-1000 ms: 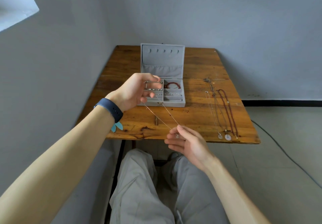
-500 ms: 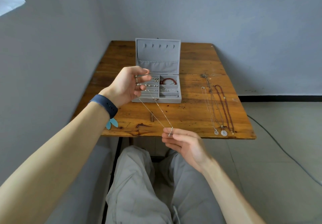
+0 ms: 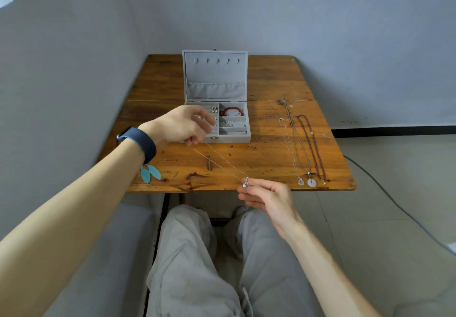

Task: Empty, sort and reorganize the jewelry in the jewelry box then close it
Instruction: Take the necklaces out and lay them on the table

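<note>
At the table's (image 3: 266,148) near edge, I am seeing the right hand (image 3: 269,198) pinching the chain's (image 3: 222,160) pendant (image 3: 245,183) between thumb and forefinger, its other fingers lying loosely curled just off the rim. The left hand (image 3: 180,125) is hovering over the box's (image 3: 232,139) front left corner, fingers curled and gripping the chain's far end. The chain is hanging taut between both hands, above bare wood showing between box front and table edge. The box is sitting mid-table, its lid standing open. Three necklaces (image 3: 303,148) are lying along the right side, their pendants reaching close to the near edge. Two earrings (image 3: 150,173) are lying by the near left corner.
</note>
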`<state>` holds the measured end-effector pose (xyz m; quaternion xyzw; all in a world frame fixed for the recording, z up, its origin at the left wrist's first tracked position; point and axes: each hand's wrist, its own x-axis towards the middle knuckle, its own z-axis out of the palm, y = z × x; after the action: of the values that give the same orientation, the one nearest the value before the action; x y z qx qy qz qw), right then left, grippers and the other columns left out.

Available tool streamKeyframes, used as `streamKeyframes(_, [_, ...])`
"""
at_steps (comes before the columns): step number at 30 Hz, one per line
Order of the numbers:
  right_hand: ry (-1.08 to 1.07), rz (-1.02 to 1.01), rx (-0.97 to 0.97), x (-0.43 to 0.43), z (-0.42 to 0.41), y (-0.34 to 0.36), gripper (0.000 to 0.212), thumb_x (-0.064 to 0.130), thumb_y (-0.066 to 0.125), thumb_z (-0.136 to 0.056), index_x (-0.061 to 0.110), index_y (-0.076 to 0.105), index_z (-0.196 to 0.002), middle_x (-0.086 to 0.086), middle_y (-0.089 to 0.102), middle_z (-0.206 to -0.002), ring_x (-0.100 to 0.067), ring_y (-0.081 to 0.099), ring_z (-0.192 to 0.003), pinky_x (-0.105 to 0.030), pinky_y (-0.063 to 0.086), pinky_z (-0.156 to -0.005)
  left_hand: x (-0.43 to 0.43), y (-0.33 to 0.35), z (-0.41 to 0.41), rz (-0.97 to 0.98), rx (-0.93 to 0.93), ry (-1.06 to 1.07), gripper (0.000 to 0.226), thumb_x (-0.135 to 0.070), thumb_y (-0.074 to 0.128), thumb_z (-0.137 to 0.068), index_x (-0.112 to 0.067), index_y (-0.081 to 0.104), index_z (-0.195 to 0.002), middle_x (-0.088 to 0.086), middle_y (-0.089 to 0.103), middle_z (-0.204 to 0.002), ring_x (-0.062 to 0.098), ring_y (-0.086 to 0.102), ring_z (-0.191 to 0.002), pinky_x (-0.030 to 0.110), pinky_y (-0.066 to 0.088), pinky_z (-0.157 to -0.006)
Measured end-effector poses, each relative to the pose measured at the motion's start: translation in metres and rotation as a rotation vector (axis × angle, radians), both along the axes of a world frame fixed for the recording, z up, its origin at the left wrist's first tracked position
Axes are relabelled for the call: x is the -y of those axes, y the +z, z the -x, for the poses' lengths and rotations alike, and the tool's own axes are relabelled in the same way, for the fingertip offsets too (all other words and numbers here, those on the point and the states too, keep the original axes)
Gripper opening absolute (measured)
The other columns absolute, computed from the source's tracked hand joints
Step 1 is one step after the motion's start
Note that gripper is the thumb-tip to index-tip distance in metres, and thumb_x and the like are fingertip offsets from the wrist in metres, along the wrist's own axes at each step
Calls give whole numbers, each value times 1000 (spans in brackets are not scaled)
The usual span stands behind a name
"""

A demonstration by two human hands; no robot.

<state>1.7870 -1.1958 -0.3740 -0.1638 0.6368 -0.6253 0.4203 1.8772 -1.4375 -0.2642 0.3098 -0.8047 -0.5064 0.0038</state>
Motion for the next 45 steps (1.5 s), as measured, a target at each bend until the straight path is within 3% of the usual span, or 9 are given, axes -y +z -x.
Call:
streamKeyframes(5, [-68, -11, 11, -14, 10, 1, 17, 4, 65, -91, 8, 75, -105, -9, 77, -93, -25, 75, -89, -33, 58, -82, -10, -11, 20, 306, 266, -247, 33, 2, 63, -88, -20, 70, -112, -2, 72, -102, 17, 69, -88, 24, 57, -67])
streamKeyframes(8, [-91, -17, 23, -22, 15, -1, 17, 6, 65, -91, 7, 74, -105, -10, 77, -93, -26, 74, -89, -36, 58, -84, -23, -16, 35, 492, 354, -351, 24, -11, 67, -90, -23, 72, -110, -6, 67, -97, 12, 62, -80, 30, 54, -83])
streamKeyframes(10, [-140, -15, 36, -28, 19, -1, 15, 7, 65, -92, 9, 74, -104, -10, 77, -93, -26, 74, -89, -35, 58, -84, -29, -18, 45, 496, 362, -383, 18, -14, 66, -91, -25, 73, -104, -8, 71, -90, 13, 64, -71, 26, 54, -77])
streamKeyframes(20, [-494, 124, 294, -54, 46, 8, 16, 9, 69, -89, 9, 75, -104, -10, 77, -97, -24, 74, -91, -37, 57, -86, -51, -15, 82, -331, 177, -303, 17, -22, 63, -95, -11, 68, -106, -2, 50, -65, 10, 43, -50, 19, 36, -46])
streamKeyframes(25, [-617, 137, 342, -77, 61, 6, 13, 7, 71, -87, 6, 76, -98, -12, 77, -95, -24, 74, -88, -35, 56, -81, -60, -23, 111, -712, -125, -195, 33, -3, 66, -83, -13, 60, -113, 3, 66, -86, 14, 56, -63, 23, 49, -60])
streamKeyframes(28, [-707, 123, 322, -95, 71, 0, 10, 5, 73, -85, 5, 76, -94, -13, 77, -91, -24, 74, -83, -33, 57, -76, -73, -28, 139, -439, -67, -231, 25, 2, 65, -89, -8, 63, -112, 11, 73, -95, 20, 67, -76, 30, 56, -72])
streamKeyframes(33, [-799, 57, 304, -115, 90, -16, 14, 2, 76, -81, 1, 75, -95, -16, 76, -87, -18, 73, -70, -22, 58, -61, -105, -35, 198, 198, -13, -325, 13, -7, 69, -91, -20, 72, -93, -4, 77, -86, 12, 74, -76, 25, 60, -72])
streamKeyframes(39, [-810, 34, 288, -125, 108, -25, 14, 8, 79, -81, 7, 77, -95, -11, 77, -87, -22, 74, -81, -30, 58, -76, -116, -60, 260, 470, -32, -392, 13, -11, 71, -90, -23, 72, -90, -10, 72, -82, 1, 68, -71, 17, 55, -73])
streamKeyframes(45, [-830, -121, 247, -110, 124, -38, 9, 20, 82, -79, 18, 78, -87, 0, 76, -81, -17, 72, -77, -32, 59, -74, -115, -87, 300, 605, -17, -418, 12, -9, 71, -90, -20, 74, -91, -6, 71, -89, 10, 66, -84, 18, 48, -72])
